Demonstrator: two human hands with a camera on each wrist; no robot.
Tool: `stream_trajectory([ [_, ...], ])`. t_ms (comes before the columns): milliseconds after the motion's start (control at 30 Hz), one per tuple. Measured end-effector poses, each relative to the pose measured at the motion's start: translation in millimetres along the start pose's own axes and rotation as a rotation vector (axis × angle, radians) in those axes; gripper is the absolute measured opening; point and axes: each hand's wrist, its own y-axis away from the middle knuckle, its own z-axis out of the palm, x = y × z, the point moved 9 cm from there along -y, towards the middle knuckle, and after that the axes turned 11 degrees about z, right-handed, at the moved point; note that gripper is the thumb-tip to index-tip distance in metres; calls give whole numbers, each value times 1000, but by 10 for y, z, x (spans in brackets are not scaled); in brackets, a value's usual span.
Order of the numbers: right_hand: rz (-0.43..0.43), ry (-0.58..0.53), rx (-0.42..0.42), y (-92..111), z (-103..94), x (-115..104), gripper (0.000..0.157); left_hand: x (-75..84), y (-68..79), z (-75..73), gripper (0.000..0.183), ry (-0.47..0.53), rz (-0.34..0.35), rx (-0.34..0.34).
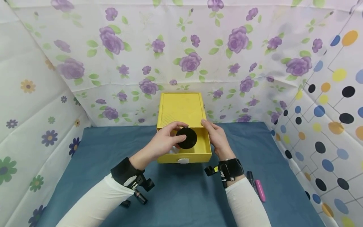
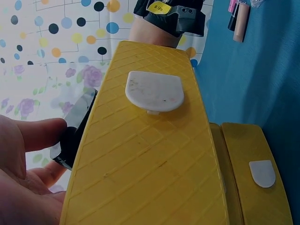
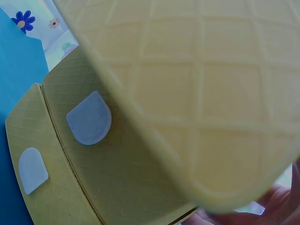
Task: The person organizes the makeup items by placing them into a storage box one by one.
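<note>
A yellow drawer box (image 1: 181, 108) stands at the back middle, its top drawer (image 1: 185, 157) pulled out, with a white tab on the front. My left hand (image 1: 163, 140) holds a round black flat case (image 1: 190, 138) by its edge, thumb on its face, above the drawer's left part. From the left wrist view, the case (image 2: 71, 140) shows a black side and a shiny face. My right hand (image 1: 218, 138) grips the box's right side, its thumb on the top edge. Something pale lies under my left fingers, mostly hidden.
Lower drawers (image 3: 56, 154) with white tabs lie beneath the open one. A pink tube (image 1: 260, 190) and a black tube (image 1: 250, 178) lie beside my right forearm. Dark tubes (image 1: 140, 197) lie by my left forearm on the blue cloth (image 1: 181, 195). A flowered curtain (image 1: 170, 56) hangs behind.
</note>
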Motion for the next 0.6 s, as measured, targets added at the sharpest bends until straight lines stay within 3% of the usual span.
stream_trajectory([
  [233, -16, 1, -1, 19, 7, -32, 91, 1, -14, 35, 38, -15, 5, 0],
  [600, -8, 9, 7, 19, 1, -24, 89, 24, -84, 165, 35, -45, 34, -71],
])
